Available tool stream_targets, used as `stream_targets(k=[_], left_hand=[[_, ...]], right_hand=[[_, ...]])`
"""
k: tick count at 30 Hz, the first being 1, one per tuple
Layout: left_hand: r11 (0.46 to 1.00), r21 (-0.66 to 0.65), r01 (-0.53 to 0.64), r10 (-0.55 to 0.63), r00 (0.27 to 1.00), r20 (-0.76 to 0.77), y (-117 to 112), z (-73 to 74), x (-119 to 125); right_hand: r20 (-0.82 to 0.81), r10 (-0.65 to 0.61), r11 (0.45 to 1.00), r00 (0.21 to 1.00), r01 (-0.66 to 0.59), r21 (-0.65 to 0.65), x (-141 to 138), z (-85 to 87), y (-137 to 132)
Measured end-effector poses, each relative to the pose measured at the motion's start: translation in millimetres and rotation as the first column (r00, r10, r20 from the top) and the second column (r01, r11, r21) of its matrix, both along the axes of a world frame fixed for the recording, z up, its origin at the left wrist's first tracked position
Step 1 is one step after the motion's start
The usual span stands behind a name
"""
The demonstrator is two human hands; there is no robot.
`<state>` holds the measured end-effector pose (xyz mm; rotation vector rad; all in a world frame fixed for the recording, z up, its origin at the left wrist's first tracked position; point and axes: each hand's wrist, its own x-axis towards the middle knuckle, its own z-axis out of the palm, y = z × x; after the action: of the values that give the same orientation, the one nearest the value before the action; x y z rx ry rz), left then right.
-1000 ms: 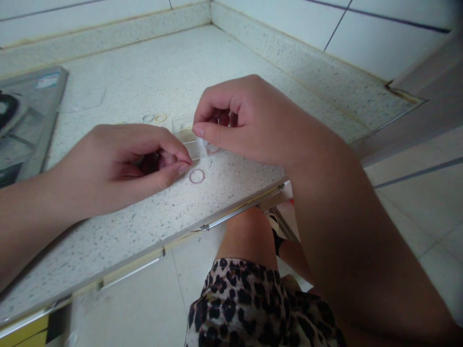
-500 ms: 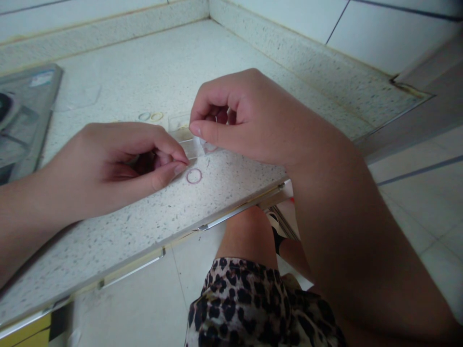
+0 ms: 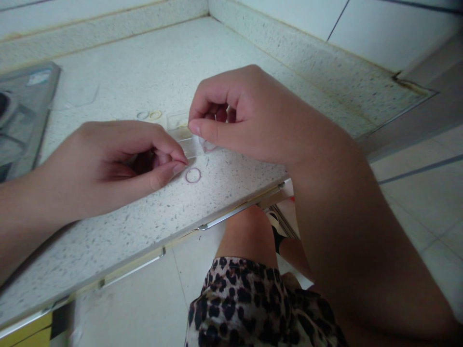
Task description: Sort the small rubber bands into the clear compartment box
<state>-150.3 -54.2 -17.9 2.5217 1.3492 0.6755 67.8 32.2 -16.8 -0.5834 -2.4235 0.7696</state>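
Observation:
A small clear plastic box with compartments lies on the speckled counter, partly covered by both hands. My left hand is closed in a pinch at the box's near left corner, thumb against forefinger. Over the box's right part, my right hand is closed, thumb and forefinger together; what they hold is hidden. A thin purple ring lies just in front of the box, close to my left fingertips. Behind my left hand lie a pale blue ring and a yellow ring, side by side. Something yellow shows inside the box.
A gas stove borders the counter on the left. A clear plastic sheet or lid lies beside it. The counter's front edge runs close below my hands, above my leg. A tiled wall and raised backsplash stand behind.
Both hands keep nearly the same pose over the box. The view has shifted very slightly, and a bit of yellow inside the box shows more plainly now.

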Motion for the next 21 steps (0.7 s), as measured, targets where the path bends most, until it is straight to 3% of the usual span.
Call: stream_targets(k=[21], left_hand=[[1.0,-0.012,0.017,-0.017,1.0,-0.003,1.2,-1.2,-3.2]], right_hand=[[0.012,0.002,0.999,1.0,-0.003,0.052,1.1,-0.7,2.3]])
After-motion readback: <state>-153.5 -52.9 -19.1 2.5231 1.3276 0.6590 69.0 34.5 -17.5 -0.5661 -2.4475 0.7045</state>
